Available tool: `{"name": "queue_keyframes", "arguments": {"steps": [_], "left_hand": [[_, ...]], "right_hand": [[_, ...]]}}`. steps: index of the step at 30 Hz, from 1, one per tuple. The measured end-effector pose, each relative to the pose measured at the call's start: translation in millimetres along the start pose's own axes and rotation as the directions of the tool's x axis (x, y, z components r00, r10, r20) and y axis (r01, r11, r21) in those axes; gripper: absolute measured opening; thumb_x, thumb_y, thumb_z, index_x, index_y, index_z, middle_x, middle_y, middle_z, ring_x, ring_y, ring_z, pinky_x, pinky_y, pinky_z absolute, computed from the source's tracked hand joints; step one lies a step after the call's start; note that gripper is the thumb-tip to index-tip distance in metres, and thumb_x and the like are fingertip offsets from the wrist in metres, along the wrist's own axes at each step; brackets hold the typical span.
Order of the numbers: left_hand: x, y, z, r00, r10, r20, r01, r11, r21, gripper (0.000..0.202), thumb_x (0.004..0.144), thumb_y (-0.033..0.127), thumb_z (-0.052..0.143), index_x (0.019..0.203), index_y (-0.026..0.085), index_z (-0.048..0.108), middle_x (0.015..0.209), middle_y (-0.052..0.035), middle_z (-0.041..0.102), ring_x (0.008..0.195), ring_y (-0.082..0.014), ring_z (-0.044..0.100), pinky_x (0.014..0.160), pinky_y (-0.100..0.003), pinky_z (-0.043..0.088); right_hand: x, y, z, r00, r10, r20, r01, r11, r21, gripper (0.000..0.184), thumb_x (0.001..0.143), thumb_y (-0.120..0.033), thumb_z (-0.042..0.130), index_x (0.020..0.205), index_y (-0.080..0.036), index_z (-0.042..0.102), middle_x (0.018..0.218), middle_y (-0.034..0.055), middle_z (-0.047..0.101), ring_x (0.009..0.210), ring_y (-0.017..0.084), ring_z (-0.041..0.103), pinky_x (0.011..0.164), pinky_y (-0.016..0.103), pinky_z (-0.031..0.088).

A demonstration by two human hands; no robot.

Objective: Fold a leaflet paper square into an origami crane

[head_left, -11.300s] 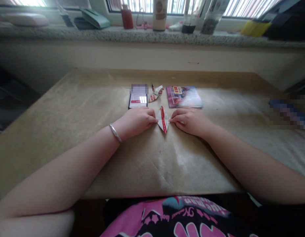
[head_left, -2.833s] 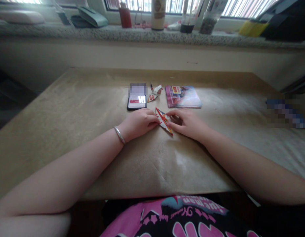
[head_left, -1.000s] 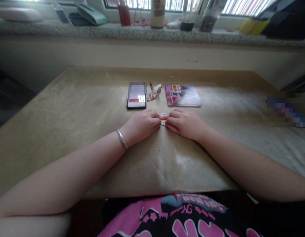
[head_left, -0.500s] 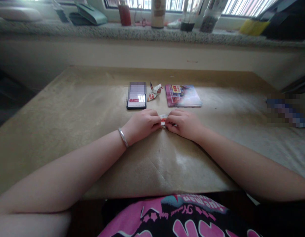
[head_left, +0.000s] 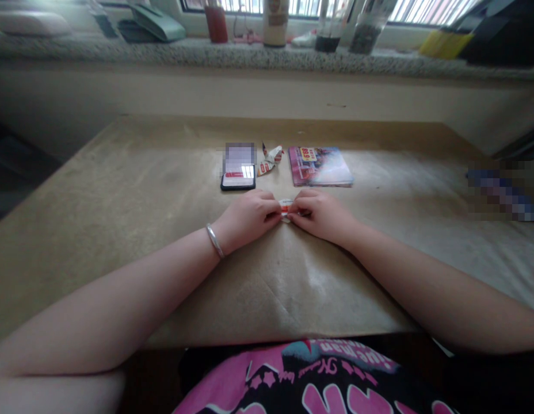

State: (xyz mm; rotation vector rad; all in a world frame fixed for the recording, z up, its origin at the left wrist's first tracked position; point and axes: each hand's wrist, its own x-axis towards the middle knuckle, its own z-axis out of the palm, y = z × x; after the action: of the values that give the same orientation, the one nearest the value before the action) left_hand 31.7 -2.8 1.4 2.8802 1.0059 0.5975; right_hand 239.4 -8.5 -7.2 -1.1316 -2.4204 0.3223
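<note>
A small piece of white paper (head_left: 286, 203) with red print lies between my hands at the middle of the table, mostly hidden by my fingers. My left hand (head_left: 255, 215), with a silver bangle at the wrist, pinches its left side. On its right side, my right hand (head_left: 321, 214) is closed with thumb and fingertips on the paper. Just beyond the hands rests a folded paper figure (head_left: 271, 160), printed in white, red and dark colours, with pointed ends. A phone (head_left: 238, 167) with its screen lit lies left of that figure.
A stack of colourful printed leaflets (head_left: 321, 167) lies beyond my right hand. The table (head_left: 98, 230) has a tan cover. A blurred blue item (head_left: 504, 195) is at the right edge. Bottles and a red container (head_left: 216, 24) line the granite windowsill (head_left: 232, 57).
Both hands stay on the paper in nearly the same place. My right fingers have shifted very slightly left along it, and the view has moved a little.
</note>
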Motion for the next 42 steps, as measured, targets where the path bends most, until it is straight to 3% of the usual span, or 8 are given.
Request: {"name": "queue_keyframes", "arguments": {"steps": [11,17,21,25,30,42], "left_hand": [[-4,-9,-0.7,1.000,0.020,0.012,-0.019,1.000,-0.013,0.016,0.089,0.027,0.058,0.086,0.015,0.069,0.080,-0.0038,0.066,0.075,-0.0147,0.059,0.067,-0.024,0.043],[-7,-11,-5.3,0.974,0.226,0.014,-0.226,0.964,0.143,0.021,0.096,0.022,0.049,0.098,0.021,0.070,0.083,-0.0021,0.069,0.071,-0.0130,0.059,0.063,-0.023,0.041],[-7,-11,-6.6,0.975,0.222,0.009,-0.220,0.961,0.167,0.023,0.096,0.024,0.049,0.094,0.021,0.072,0.081,-0.0015,0.070,0.070,-0.0117,0.059,0.062,-0.022,0.041],[-7,-11,-5.4,0.980,0.198,0.009,-0.197,0.965,0.174,0.024,0.097,0.026,0.049,0.097,0.023,0.073,0.082,-0.0021,0.070,0.070,-0.0113,0.059,0.062,-0.022,0.041],[-8,-10,-4.4,0.982,0.190,0.010,-0.189,0.966,0.175,0.026,0.097,0.028,0.048,0.098,0.024,0.073,0.081,-0.0026,0.068,0.071,-0.0124,0.058,0.064,-0.023,0.042],[-7,-10,-3.9,0.979,0.202,0.035,-0.205,0.968,0.143,0.023,0.096,0.024,0.050,0.099,0.024,0.073,0.081,-0.0031,0.065,0.073,-0.0131,0.055,0.066,-0.024,0.042]], "right_hand": [[6,1,0,0.982,0.178,0.058,-0.181,0.982,0.052,0.022,0.083,-0.028,0.060,0.064,-0.018,0.058,0.069,0.0012,0.056,0.065,0.013,0.050,0.059,0.026,0.033],[8,1,1,0.972,0.227,0.055,-0.230,0.972,0.054,0.021,0.081,-0.031,0.061,0.065,-0.018,0.059,0.066,0.0007,0.058,0.062,0.013,0.049,0.056,0.026,0.030],[6,3,2,0.971,0.238,0.030,-0.240,0.967,0.089,0.018,0.080,-0.031,0.064,0.068,-0.018,0.060,0.065,-0.0005,0.058,0.059,0.012,0.048,0.055,0.025,0.031],[-1,5,0,0.992,0.125,-0.029,-0.121,0.987,0.102,0.010,0.080,-0.027,0.065,0.076,-0.018,0.065,0.071,0.0004,0.062,0.062,0.012,0.052,0.057,0.024,0.036],[-9,3,-5,0.997,-0.074,-0.037,0.069,0.990,-0.124,0.019,0.089,-0.026,0.055,0.088,-0.021,0.073,0.091,0.0057,0.072,0.082,0.018,0.062,0.071,0.029,0.042],[-9,0,-7,0.994,-0.106,0.001,0.103,0.968,-0.231,0.023,0.088,-0.024,0.052,0.088,-0.022,0.075,0.089,0.0051,0.072,0.080,0.018,0.063,0.068,0.029,0.042]]}}
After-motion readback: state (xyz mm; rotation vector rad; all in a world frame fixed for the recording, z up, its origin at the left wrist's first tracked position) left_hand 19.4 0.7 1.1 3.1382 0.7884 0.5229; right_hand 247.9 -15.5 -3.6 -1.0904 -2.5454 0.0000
